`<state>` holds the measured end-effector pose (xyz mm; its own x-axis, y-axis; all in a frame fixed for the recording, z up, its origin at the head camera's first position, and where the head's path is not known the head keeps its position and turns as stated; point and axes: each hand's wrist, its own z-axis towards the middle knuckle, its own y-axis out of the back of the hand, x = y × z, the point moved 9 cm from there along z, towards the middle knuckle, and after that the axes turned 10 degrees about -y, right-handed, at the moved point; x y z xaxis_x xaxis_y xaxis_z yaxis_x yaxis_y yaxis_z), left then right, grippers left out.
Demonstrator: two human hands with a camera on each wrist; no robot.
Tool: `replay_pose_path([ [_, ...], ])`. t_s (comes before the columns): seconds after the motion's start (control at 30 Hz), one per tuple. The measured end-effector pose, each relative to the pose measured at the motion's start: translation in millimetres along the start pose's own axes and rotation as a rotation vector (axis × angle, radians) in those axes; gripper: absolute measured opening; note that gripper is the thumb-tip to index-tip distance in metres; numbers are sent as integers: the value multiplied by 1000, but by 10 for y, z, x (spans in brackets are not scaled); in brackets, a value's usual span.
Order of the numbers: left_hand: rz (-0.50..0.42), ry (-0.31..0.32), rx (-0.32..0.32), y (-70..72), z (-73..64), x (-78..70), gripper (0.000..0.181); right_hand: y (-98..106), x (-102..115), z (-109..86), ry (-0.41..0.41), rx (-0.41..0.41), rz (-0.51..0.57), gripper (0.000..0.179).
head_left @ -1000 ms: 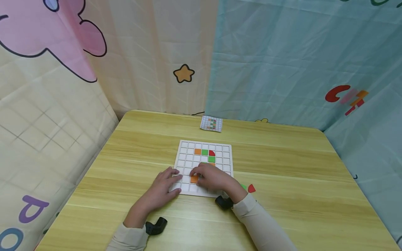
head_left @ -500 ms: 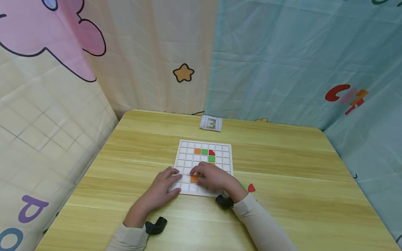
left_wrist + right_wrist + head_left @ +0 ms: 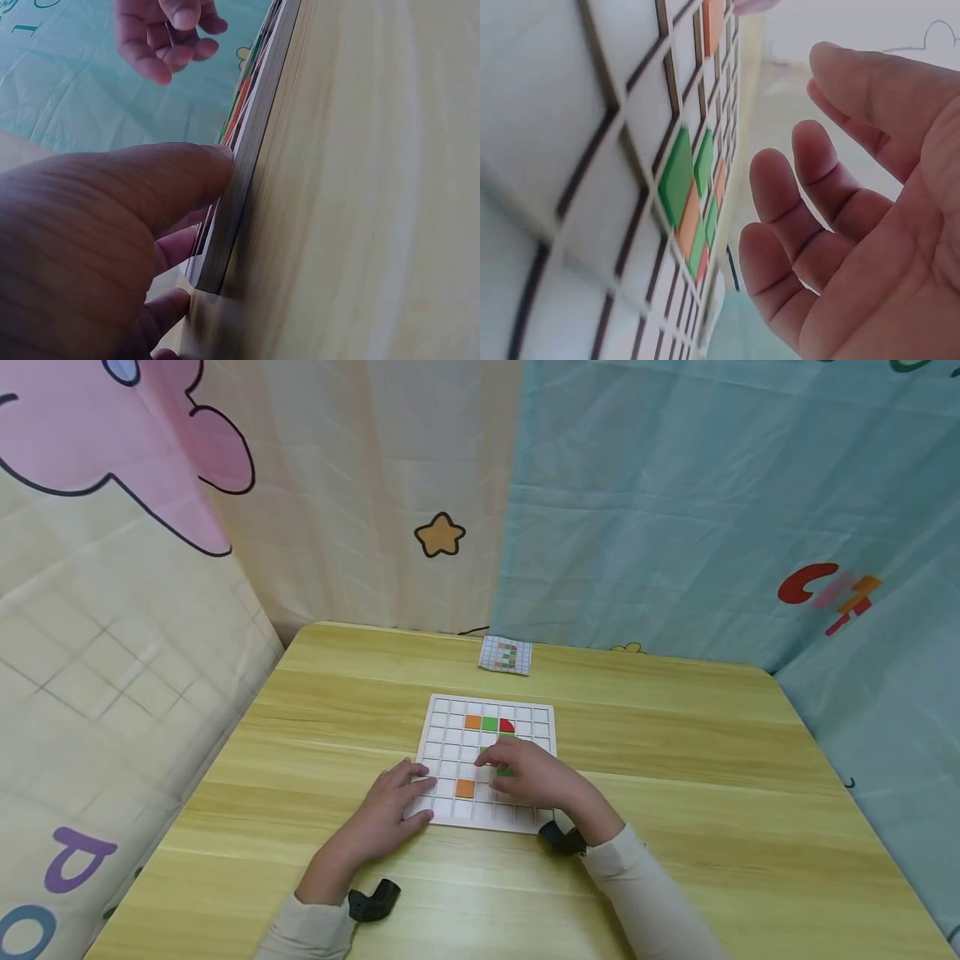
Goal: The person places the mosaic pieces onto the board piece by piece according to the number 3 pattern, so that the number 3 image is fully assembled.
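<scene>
A white grid board [image 3: 444, 810] lies on the table with square tiles set in its cells. My left hand [image 3: 384, 814] rests at its left front corner, the thumb tip on the front edge in the left wrist view. Over the right-middle of the board hovers my right hand [image 3: 536, 772], fingers loosely bent and holding nothing. An orange tile [image 3: 465, 788] sits alone in a lower cell. Along an upper row run another orange tile [image 3: 472, 722], a green tile [image 3: 490, 724] and a red quarter-round piece [image 3: 507, 726]. The right hand partly covers more tiles, including a green tile [image 3: 677, 176].
A small patterned card [image 3: 506, 656] with a coloured grid lies at the back of the wooden table [image 3: 712, 760]. Black wrist mounts [image 3: 375, 902] sit by both wrists. Printed curtains [image 3: 637, 510] hang behind the table.
My right hand has drawn back to the right, off the lower orange tile, which now shows fully. The loose green and red pieces beside the board are now hidden by the right arm.
</scene>
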<state>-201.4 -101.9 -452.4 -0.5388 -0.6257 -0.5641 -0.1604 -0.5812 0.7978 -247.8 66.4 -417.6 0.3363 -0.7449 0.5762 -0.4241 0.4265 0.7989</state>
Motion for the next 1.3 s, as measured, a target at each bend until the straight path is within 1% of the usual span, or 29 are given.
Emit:
replay_pose_path([
  [0.2,-4,-12,-18,22,-5,-19,44,176,-200,-202,-37,-42,35,26],
  [0.43,2,17,5,-2,-13,25,46,339,-445,-448,-73,-84,40,28],
  [0.53,-5,28,12,-19,-15,44,46,372,-558,-542,-106,-89,43,28],
  [0.7,-7,31,13,-32,-14,51,47,379,-757,-698,-165,-93,45,30],
  [0.87,-6,29,14,-38,-12,51,47,356,-929,-836,-190,-85,47,31],
  [1.07,-11,33,13,-34,-12,46,46,310,-1060,-923,-166,-78,32,28],
  [1.3,-10,26,8,-22,-6,31,45,271,-1089,-955,-131,-69,53,27],
])
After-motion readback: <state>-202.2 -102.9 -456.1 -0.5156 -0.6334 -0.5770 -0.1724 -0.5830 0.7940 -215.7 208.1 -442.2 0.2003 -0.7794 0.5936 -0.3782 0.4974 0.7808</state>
